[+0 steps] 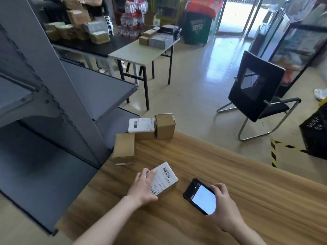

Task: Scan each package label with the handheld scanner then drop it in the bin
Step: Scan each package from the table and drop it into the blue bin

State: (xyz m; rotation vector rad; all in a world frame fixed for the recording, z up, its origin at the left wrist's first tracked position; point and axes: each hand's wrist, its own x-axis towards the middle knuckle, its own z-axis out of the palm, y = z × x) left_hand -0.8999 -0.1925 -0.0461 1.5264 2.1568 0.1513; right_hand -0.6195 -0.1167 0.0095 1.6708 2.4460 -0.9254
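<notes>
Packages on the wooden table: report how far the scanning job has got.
Done: nothing shows as finished; the black crate hides its contents. In hand: the left hand holds a labelled package, the right hand grips the scanner beside it. Left: three more boxes wait at the far corner of the table.

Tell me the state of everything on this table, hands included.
Labelled package: lying on the table, barcode up, held by left hand.
Scanner: screen lit, facing up, held in right hand.
Flat box: label up, untouched.
Upright box: closed, standing on end.
Plain box: closed, no label on top.
</notes>
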